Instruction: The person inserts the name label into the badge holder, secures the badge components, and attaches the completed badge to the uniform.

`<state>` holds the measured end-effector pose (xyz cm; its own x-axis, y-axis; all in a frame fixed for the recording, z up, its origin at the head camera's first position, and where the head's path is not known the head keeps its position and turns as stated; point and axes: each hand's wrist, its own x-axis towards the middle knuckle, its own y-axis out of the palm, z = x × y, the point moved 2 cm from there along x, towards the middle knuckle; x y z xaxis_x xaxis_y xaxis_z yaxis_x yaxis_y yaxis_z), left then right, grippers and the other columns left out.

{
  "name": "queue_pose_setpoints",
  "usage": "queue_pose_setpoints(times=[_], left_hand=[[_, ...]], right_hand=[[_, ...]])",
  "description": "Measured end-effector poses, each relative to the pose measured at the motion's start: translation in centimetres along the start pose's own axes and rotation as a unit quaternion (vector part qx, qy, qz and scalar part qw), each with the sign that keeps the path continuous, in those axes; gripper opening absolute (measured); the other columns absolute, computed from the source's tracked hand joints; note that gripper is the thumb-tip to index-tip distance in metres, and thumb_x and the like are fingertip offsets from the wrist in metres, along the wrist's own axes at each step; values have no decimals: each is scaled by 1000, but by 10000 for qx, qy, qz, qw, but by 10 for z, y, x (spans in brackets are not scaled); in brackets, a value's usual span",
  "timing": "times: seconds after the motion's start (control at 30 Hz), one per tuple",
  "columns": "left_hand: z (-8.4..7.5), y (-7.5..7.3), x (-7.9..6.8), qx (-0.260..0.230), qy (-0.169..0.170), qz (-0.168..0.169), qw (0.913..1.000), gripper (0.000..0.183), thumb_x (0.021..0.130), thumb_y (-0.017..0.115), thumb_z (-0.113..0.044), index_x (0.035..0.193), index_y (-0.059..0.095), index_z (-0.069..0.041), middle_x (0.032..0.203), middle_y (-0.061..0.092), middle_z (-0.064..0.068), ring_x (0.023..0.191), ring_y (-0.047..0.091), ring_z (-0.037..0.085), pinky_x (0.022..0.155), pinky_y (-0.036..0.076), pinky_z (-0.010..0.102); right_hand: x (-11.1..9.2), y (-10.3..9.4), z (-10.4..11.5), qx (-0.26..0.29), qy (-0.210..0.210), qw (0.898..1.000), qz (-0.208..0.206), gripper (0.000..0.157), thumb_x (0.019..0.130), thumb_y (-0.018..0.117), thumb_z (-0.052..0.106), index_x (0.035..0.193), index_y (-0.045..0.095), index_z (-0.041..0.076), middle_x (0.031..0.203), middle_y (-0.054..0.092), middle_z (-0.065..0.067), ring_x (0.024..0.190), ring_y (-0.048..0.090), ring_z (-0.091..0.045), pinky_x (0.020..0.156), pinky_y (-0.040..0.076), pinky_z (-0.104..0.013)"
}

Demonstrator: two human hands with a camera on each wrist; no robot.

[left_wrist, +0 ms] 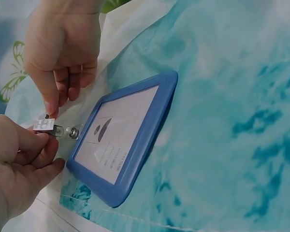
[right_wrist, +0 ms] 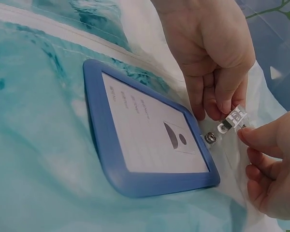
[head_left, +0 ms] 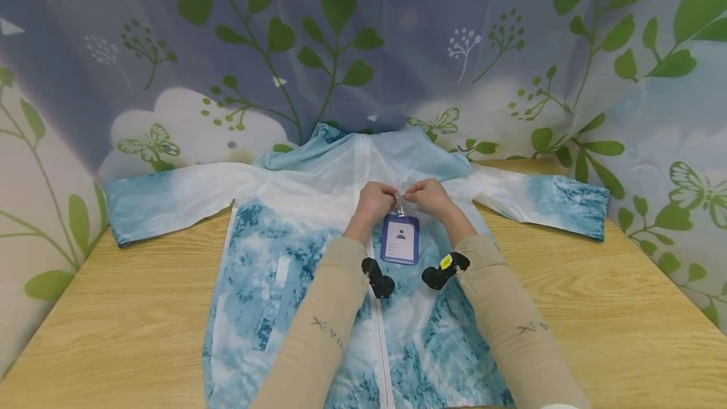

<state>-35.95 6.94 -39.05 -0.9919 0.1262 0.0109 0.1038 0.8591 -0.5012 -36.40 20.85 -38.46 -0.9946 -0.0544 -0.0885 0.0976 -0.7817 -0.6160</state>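
Observation:
A blue-framed ID badge (head_left: 400,240) with a white card lies on the front of a blue-and-white jacket (head_left: 255,251), just right of the zipper. Its clear strap with a metal snap leads to a badge clip (left_wrist: 44,125). My left hand (head_left: 377,199) pinches the clip between thumb and fingers. From the other side, the right hand (head_left: 430,196) pinches at a small dark part of the same clip, thumb (right_wrist: 251,137) against its edge. Whether any jacket fabric is caught in the clip cannot be made out.
The jacket is spread on a wooden table (head_left: 573,308), sleeves out to both sides and hood towards the back. Behind and beside the table hangs a leaf-patterned cloth (head_left: 397,49). A black camera is strapped to each wrist.

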Motion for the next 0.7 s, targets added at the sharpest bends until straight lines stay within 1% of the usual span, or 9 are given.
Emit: queue_pose_setpoints(times=[0.13,0.23,0.3,0.37,0.47,0.53,0.7], left_hand=[[-1,-1,1,166,112,16,9998,25,86,54,0,104,71,-2,102,67,12,87,59,22,75,49,33],[-1,-2,1,232,154,69,9996,25,85,54,0,103,71,-1,100,67,12,83,59,21,73,49,32],[-1,-2,1,275,160,128,9994,24,86,54,0,103,71,-2,100,67,12,82,58,20,72,49,31],[-1,-2,1,321,151,201,9992,24,87,54,-1,103,71,-2,100,67,11,82,58,20,71,48,30],[-2,-3,1,421,156,307,9985,23,88,53,-2,103,71,-3,100,66,10,83,58,20,71,48,30],[-2,-4,1,495,192,362,9979,23,89,53,-2,103,71,-4,100,66,10,83,58,20,71,48,30],[-2,-3,1,762,344,430,9956,21,89,54,-3,102,70,-3,100,66,9,83,57,19,73,47,29]], right_hand=[[-2,0,2,16,97,9999,23,25,93,54,12,107,64,-6,106,58,-16,85,47,-21,70,38,-29],[-3,0,4,45,207,9998,21,24,93,54,13,103,65,-6,93,57,-10,77,44,-18,65,36,-27],[-4,0,4,97,270,9996,34,22,92,55,13,99,65,-6,83,53,-6,72,42,-16,63,35,-27],[-4,0,5,182,322,9993,73,21,92,55,13,94,64,-5,75,48,-3,68,40,-16,61,34,-28],[-3,0,4,284,342,9989,143,18,92,55,13,87,62,-4,69,44,-1,66,39,-15,62,34,-28],[-2,0,3,377,358,9985,162,19,91,55,12,79,59,-1,66,42,0,65,39,-15,62,33,-28],[0,1,-1,584,377,9975,152,30,90,56,10,61,47,7,56,36,3,57,36,-14,58,32,-28]])
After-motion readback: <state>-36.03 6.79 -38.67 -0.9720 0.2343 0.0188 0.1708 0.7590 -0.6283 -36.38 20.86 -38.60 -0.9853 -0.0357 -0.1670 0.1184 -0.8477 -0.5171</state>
